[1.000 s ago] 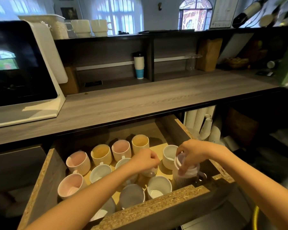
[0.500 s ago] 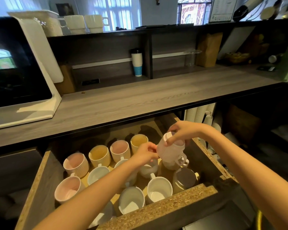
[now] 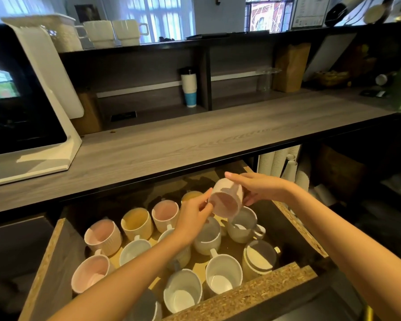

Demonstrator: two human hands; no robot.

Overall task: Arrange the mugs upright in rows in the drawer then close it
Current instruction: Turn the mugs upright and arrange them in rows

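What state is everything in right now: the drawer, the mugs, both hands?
Drawer, pulled open.
Pink mug, held above the drawer, tipped on its side, mouth toward the camera.
Left hand, pinches the pink mug's rim.
Right hand, grips the pink mug's body.
Mugs in the drawer, standing mouth up in rough rows.
Screen, mostly dark.

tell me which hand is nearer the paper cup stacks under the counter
Right. The right hand sits just left of and below the paper cup stacks; the left hand is farther left, across the held pink mug.
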